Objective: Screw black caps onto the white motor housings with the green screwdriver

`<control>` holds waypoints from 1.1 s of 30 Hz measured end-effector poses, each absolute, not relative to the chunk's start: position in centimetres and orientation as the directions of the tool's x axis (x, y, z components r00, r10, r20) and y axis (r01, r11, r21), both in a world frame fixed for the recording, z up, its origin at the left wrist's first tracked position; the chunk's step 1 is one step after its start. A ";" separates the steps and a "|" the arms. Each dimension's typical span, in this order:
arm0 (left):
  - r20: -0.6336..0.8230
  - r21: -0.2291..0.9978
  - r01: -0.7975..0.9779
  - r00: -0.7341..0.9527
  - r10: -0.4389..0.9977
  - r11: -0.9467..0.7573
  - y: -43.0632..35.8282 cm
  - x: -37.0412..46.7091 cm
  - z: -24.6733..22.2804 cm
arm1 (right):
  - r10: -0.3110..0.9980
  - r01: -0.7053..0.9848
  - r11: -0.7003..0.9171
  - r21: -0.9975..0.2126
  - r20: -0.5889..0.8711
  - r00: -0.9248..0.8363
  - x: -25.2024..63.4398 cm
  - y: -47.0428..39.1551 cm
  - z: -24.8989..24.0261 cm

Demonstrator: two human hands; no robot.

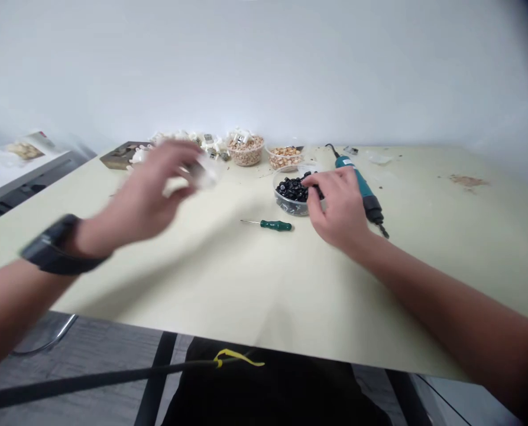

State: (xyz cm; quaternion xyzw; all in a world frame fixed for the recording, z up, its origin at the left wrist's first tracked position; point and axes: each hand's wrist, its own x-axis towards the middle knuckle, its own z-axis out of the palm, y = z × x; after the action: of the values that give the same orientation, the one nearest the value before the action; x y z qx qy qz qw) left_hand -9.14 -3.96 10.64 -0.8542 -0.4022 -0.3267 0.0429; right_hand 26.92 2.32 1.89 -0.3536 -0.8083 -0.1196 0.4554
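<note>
Blurrily, a white piece (pixel 209 171) is pinched by the left hand (pixel 151 192). At three o'clock, the right hand (pixel 340 205) is curled, hold unclear.

The left forearm (pixel 19 302) slants in from the left; the left grip (pixel 155 183), motion-blurred and raised, pinches between thumb and fingers. The right forearm (pixel 427 302) reaches inward, the right grip (pixel 338 204) back upward, its fingers bent, thumb apart from them.
</note>
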 end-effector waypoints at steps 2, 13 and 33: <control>0.410 0.106 0.602 0.699 0.586 -0.791 -5.9 -3.7 8.5 | 0.488 0.690 0.700 -0.184 0.828 -0.274 27.7 3.2 1.8; 0.181 0.136 0.524 0.822 0.541 -0.841 -6.2 0.7 7.2 | 0.614 0.685 0.633 -0.361 0.773 -0.160 27.6 4.1 0.8; -0.319 0.083 0.776 0.615 0.721 -0.626 8.4 7.5 13.6 | 0.717 0.687 0.565 -0.457 0.683 -0.136 27.4 4.5 0.4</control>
State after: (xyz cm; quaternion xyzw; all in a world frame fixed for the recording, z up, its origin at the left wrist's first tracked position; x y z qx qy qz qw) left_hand 7.47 8.45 13.60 -0.8923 -0.4193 0.1287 -0.1068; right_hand 27.41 4.49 0.40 -0.4660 -0.7535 0.0163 0.4635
